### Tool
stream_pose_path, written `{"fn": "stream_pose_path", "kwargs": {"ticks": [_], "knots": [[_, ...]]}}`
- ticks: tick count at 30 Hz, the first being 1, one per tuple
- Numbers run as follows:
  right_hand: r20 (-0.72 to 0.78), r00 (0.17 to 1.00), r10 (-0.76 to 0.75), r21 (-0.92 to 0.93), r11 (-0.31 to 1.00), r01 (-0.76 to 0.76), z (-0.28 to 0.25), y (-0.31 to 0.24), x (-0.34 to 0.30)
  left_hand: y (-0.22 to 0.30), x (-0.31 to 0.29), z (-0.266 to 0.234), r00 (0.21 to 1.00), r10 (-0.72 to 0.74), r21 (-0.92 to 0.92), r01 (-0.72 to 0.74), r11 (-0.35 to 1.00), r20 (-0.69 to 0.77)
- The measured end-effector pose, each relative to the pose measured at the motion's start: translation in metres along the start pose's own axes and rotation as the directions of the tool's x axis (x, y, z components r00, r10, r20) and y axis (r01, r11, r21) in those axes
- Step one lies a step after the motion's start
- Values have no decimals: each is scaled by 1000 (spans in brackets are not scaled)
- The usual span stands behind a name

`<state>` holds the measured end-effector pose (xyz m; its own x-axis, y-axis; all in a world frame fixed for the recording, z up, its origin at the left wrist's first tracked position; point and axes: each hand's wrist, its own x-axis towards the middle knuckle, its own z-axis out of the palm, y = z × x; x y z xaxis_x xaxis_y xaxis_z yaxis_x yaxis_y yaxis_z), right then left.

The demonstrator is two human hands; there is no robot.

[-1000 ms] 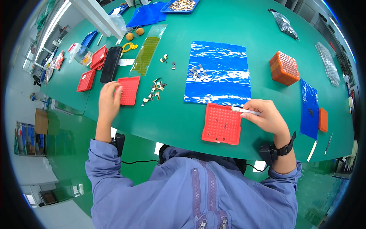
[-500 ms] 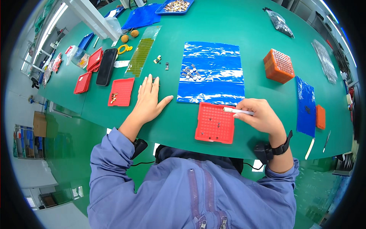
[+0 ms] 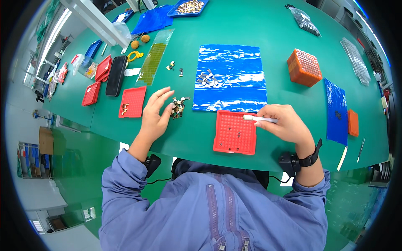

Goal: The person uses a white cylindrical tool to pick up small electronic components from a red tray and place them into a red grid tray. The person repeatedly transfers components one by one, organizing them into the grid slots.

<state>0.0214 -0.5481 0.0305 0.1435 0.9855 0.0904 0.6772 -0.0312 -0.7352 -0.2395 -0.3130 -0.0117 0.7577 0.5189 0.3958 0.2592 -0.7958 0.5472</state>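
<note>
Small white, gold and dark parts (image 3: pixel 179 108) now bunched tighter beside parted fingers of left hand (image 3: pixel 154 117), white pen-like tool (image 3: pixel 259 119) pinched by right hand (image 3: pixel 285 122), red dimpled tray (image 3: pixel 247 140) by its fingertips

Single fisheye view from the head, facing down
It overlooks the jacket (image 3: pixel 171 205) and tabletop (image 3: pixel 270 27), near enough to take in the left hand (image 3: pixel 154 118) and right hand (image 3: pixel 287 122).
</note>
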Motion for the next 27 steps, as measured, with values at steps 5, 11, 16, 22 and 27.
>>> {"fn": "stream_pose_path", "kwargs": {"ticks": [5, 11, 16, 22, 27], "knots": [[1, 1000, -22, -1, 1000, 22, 1, 0, 0, 5, 18, 3, 993, -51, 135, 37, 990, 104], [0, 1000, -20, -14, 1000, 20, 0, -1, 0, 3, 23, 13, 992, -38, 168, 18, 986, 120], [-1, 1000, -26, -4, 1000, 26, 1, 1, -1, 8, 19, 13, 989, -129, 34, 126, 991, 78], [-21, 999, -45, -17, 999, 44, 3, 0, -2, 19, 5, -8, 950, -310, -460, 290, 839, 34], [-9, 1000, -22, 9, 1000, 22, 3, -8, -3, 56, 3, -45, 964, -264, -707, 199, 679, 18]]}}
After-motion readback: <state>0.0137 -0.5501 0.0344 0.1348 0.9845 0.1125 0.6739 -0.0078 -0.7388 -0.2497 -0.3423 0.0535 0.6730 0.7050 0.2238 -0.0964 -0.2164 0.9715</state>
